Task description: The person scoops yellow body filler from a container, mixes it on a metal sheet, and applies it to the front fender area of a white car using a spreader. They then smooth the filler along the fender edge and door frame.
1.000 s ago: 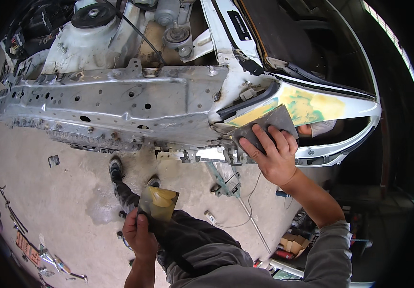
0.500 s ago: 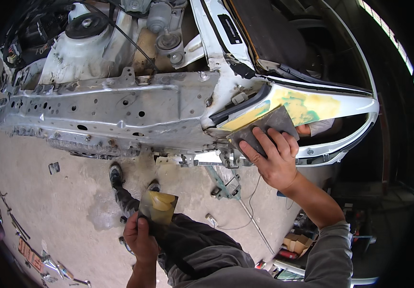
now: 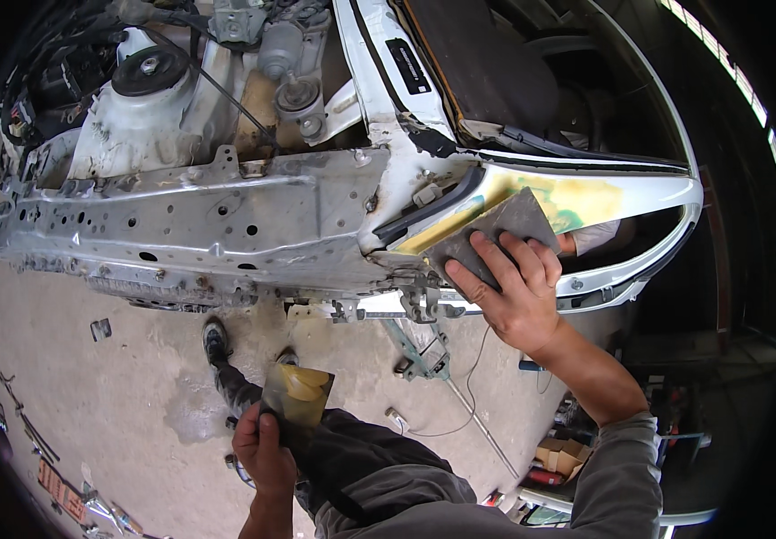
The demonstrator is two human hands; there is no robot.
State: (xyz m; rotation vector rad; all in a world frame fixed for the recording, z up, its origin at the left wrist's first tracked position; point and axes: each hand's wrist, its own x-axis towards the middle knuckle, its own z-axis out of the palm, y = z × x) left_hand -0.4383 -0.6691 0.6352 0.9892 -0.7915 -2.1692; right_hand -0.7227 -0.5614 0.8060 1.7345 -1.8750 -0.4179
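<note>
My right hand (image 3: pixel 523 305) grips a flat dark spreader (image 3: pixel 515 223), its fingers spread over the upper face. The spreader lies tilted against the white windshield pillar (image 3: pixel 653 191) of a stripped car. Yellow body filler (image 3: pixel 594 196) with green patches coats the pillar beyond the spreader, and a yellow strip shows to its left. Whatever lies under the spreader is hidden. Lower down, my left hand (image 3: pixel 266 449) pinches a thin dark plate (image 3: pixel 293 404) between thumb and fingers. A smear of yellow filler (image 3: pixel 305 384) sits on that plate, apart from the car.
A bare metal inner fender rail (image 3: pixel 293 211) runs left from the pillar, below the engine bay. Behind the pillar show part of another hand (image 3: pixel 567 243) and a light sleeve (image 3: pixel 596 236). A floor jack (image 3: pixel 424 355) stands below the car; tools (image 3: pixel 24 418) lie at lower left.
The car has shifted slightly left in the view. Against it, the spreader in my right hand has moved a little to the right along the pillar. My left hand keeps its hold on the plate.
</note>
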